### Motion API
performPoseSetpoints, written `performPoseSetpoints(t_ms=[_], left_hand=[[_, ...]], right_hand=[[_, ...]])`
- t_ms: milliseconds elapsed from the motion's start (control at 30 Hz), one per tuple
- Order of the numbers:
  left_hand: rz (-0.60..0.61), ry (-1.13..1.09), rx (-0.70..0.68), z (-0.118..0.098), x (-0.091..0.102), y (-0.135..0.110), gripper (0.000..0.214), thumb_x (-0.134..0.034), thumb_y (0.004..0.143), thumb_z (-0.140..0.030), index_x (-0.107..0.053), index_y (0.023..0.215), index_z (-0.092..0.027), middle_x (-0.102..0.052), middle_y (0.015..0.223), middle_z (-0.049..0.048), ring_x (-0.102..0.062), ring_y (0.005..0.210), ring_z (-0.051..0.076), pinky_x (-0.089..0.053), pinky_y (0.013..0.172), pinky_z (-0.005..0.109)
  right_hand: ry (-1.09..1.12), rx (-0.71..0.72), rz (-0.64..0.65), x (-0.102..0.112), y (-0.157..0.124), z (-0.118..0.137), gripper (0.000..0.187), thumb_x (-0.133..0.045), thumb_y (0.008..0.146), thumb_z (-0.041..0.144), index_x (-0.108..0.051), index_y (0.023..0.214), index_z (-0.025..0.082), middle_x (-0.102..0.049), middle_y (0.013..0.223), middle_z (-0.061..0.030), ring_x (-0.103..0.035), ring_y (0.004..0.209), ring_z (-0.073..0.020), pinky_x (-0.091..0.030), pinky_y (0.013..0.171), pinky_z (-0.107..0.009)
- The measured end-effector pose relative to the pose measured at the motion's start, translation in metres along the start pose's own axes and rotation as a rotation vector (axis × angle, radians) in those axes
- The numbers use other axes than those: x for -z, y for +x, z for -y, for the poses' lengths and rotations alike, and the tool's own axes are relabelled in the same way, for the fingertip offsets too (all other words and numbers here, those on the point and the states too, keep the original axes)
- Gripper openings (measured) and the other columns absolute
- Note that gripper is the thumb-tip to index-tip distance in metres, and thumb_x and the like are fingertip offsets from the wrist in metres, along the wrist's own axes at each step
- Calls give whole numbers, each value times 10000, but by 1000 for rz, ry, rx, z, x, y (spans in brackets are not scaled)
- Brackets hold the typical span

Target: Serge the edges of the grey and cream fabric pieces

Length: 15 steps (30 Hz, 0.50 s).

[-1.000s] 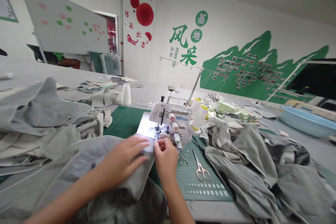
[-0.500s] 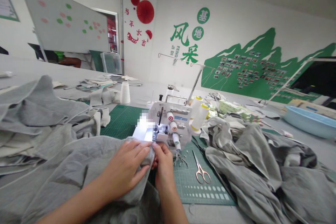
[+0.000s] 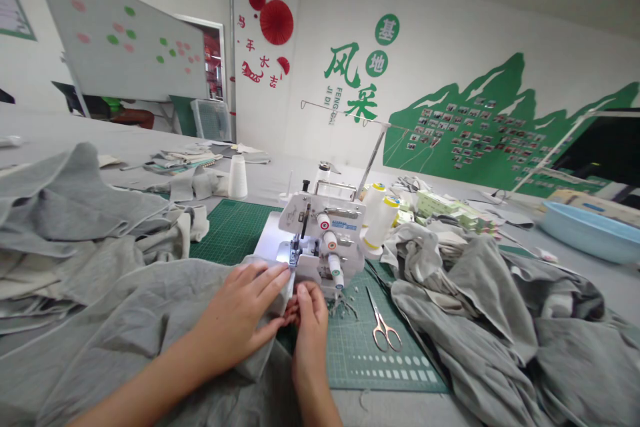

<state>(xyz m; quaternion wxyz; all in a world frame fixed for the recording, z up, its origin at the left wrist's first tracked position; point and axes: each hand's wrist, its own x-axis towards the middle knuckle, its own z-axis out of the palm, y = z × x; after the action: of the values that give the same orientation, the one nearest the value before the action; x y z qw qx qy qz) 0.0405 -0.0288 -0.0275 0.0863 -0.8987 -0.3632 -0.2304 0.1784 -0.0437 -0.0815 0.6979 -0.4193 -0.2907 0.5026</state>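
Observation:
A white overlock sewing machine [image 3: 323,230] stands in front of me, its small lamp lighting the needle area. Grey fabric [image 3: 195,293] spreads from the left up to the presser foot. My left hand [image 3: 247,310] lies flat on this fabric with its fingers stretched out, the fingertips close to the foot. At the fabric's right edge, my right hand [image 3: 310,323] is closed, its curled fingers at the edge just below the machine. The right fingertips are partly hidden. Gold-handled scissors [image 3: 383,323] lie to the right on the green cutting mat [image 3: 395,370].
Heaped grey fabric [image 3: 465,307] lies right of the mat, and another pile [image 3: 75,213] on the left. A white thread cone [image 3: 238,177] stands behind the mat. Yellow-ended thread spools [image 3: 383,220] are beside the machine. A blue basin [image 3: 595,230] sits far right.
My right hand has moved slightly down and back from the presser foot, and its thumb has left the spot near the left fingertips. The left hand has barely moved.

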Motion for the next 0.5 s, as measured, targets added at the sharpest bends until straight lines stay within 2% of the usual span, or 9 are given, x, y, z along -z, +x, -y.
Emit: performPoseSetpoints(t_ms=[100, 200, 333, 500], left_hand=[[-6, 2, 12, -1, 0, 1, 576, -645, 823, -248, -514, 1382, -199, -598, 1376, 65, -486, 1185, 294, -381, 992, 438], [-2, -6, 20, -1, -2, -1, 576, -623, 809, -205, -516, 1375, -210, -581, 1398, 55, -470, 1201, 295, -365, 1011, 449], [19, -34, 21, 0, -3, -4, 672, -571, 720, -88, -512, 1377, -218, -537, 1450, 27, -435, 1226, 287, -330, 1047, 450], [17, -36, 17, 0, -4, -5, 660, -550, 741, -96, -500, 1390, -205, -521, 1467, 27, -425, 1218, 289, -319, 1048, 465]], right_hand=[[-86, 78, 65, 7, -12, -5, 252, -668, 827, 437, -643, 866, 189, -611, 718, 24, -543, 642, -133, -463, 604, -233], [-279, 201, 186, 11, -19, -9, 167, -575, 893, 336, -652, 881, 188, -630, 822, 0, -549, 774, -165, -455, 724, -265], [-513, 246, 254, 11, -22, -13, 165, -552, 877, 270, -597, 748, 179, -543, 687, 28, -464, 669, -148, -367, 615, -250], [-539, 247, 242, 12, -22, -16, 273, -512, 920, 317, -557, 688, 182, -491, 643, 34, -419, 633, -138, -327, 577, -249]])
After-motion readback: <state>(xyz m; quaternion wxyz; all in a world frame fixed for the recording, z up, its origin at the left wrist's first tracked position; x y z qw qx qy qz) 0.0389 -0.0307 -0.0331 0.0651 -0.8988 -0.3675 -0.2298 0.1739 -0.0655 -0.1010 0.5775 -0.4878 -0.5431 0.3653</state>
